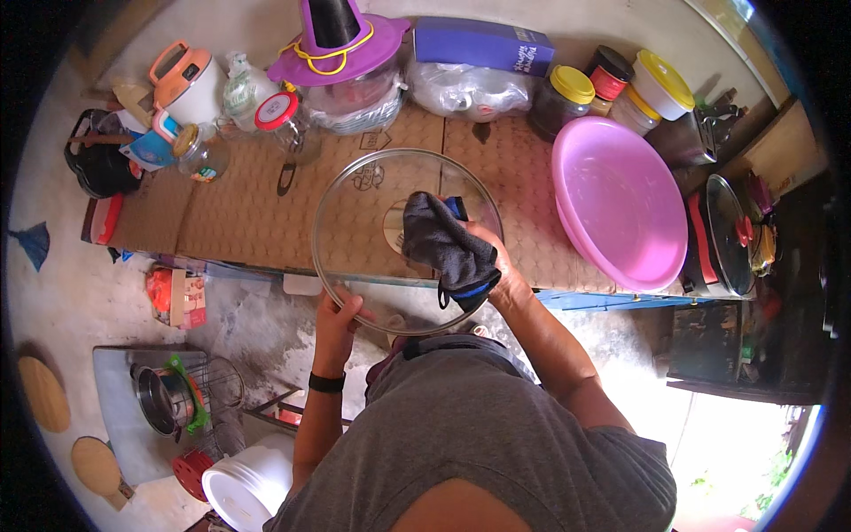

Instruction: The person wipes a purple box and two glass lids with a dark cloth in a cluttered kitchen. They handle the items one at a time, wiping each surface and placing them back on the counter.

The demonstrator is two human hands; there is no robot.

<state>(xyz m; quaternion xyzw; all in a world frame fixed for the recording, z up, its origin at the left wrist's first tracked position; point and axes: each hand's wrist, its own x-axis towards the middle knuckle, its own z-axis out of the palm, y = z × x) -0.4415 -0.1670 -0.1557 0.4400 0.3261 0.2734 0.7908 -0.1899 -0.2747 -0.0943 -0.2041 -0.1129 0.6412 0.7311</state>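
Note:
A large round glass pot lid [359, 219] with a metal rim is held level in front of my body, above the table's front edge. My left hand [340, 316] grips its rim at the near left, thumb on top. In my right hand [495, 256] is a dark grey cloth [442, 243] with blue edging and a small loop. The cloth lies against the lid's glass on the right side and hides part of it. The lid's knob is hidden or not plain to see.
Cardboard [246, 219] covers the table. A pink plastic basin [618, 206] leans at the right, beside another glass lid [725, 233]. Glass jars [286, 126], a purple hat-shaped cover [372, 53] and a blue box [479, 45] line the back. White buckets [246, 485] stand at lower left.

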